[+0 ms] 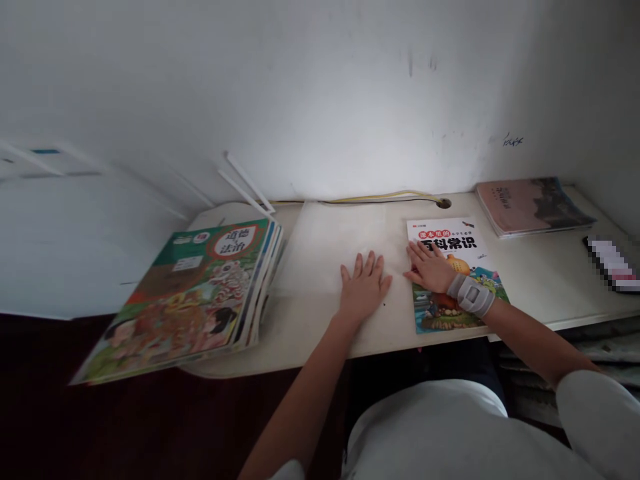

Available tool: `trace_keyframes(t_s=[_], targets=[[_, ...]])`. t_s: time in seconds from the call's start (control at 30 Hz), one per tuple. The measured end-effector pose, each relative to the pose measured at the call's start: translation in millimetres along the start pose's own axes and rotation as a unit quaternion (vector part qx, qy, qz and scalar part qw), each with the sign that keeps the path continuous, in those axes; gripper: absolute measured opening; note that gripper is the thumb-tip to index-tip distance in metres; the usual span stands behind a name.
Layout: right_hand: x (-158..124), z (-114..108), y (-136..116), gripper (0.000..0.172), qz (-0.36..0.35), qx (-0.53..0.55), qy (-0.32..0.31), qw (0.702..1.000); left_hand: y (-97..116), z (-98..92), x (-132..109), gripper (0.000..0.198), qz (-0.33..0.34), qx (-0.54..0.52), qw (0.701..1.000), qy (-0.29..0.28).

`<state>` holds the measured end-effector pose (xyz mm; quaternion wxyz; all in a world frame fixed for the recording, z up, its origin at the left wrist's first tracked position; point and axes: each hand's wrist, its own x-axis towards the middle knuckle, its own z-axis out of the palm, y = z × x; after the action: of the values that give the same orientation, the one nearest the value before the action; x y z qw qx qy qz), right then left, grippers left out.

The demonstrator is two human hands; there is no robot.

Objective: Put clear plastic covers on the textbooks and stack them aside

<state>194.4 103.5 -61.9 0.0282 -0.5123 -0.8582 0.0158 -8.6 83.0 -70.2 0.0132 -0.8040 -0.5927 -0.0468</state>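
Observation:
My left hand (364,287) lies flat with its fingers spread, on a clear plastic sheet (325,247) near the middle of the white desk. Resting on the left edge of a colourful book (450,313) with Chinese print on its white top is my right hand (433,268), palm down and fingers stretched out. A grey band circles my right wrist. To the left stands a stack of textbooks (190,287), a green illustrated cover on top. Neither hand grips anything.
A pinkish-brown book stack (530,207) lies at the back right, with a phone (613,263) at the right edge. Yellow and black cables (370,197) run along the wall to a round hole (443,203). White strips (247,183) lean behind the textbooks, which overhang the desk's left edge.

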Motion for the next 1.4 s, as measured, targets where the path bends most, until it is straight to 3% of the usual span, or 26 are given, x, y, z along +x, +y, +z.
trace_keyframes(t_s=[0.1,0.2,0.27,0.33,0.47,0.7,0.83,0.93,1.0,1.07,1.2,1.3,1.33,1.4], targets=[[-20,0,26,0.067,0.053,0.004,0.01,0.999,4,-7.5,-3,0.053,0.021,0.001,0.999,0.042],[-56,1,65,0.067,0.177,-0.017,0.03,0.984,19,-14.1,-9,0.047,0.096,-0.022,0.992,0.072],[-83,3,89,0.066,0.258,-0.031,0.045,0.965,33,-12.6,-14,0.046,0.132,-0.055,0.988,0.052],[-106,5,103,0.061,0.279,-0.017,0.046,0.959,48,-5.7,-18,0.052,0.136,-0.084,0.987,0.014],[-129,10,103,0.057,0.27,0.024,0.063,0.96,62,10.7,-23,0.065,0.12,-0.104,0.987,-0.004],[-129,10,96,0.064,0.258,0.089,0.128,0.953,59,14.8,-28,0.069,0.133,-0.093,0.986,0.025],[-130,-17,91,0.066,0.216,0.237,0.164,0.933,59,16.3,-29,0.071,0.129,-0.123,0.984,0.029],[-123,-47,72,0.058,0.095,0.359,0.134,0.919,62,7.3,-30,0.068,0.118,-0.196,0.972,0.045],[-113,-62,51,0.056,0.019,0.363,0.115,0.925,66,-6.9,-31,0.06,0.111,-0.293,0.947,0.066],[-100,-70,27,0.059,-0.013,0.311,0.11,0.944,73,-24.4,-28,0.048,0.098,-0.423,0.899,0.053],[-82,-66,-7,0.062,0.004,0.212,0.134,0.968,88,-47.6,-18,0.04,0.005,-0.666,0.744,-0.055],[-79,-62,-13,0.056,-0.021,0.224,0.145,0.964,94,-46.2,-10,0.03,-0.08,-0.777,0.619,-0.077],[-79,-61,-12,0.055,-0.029,0.235,0.147,0.96,95,-43.3,-9,0.028,-0.095,-0.793,0.597,-0.075],[-78,-61,-7,0.055,-0.026,0.254,0.15,0.955,96,-36.4,-7,0.027,-0.105,-0.795,0.594,-0.062]])
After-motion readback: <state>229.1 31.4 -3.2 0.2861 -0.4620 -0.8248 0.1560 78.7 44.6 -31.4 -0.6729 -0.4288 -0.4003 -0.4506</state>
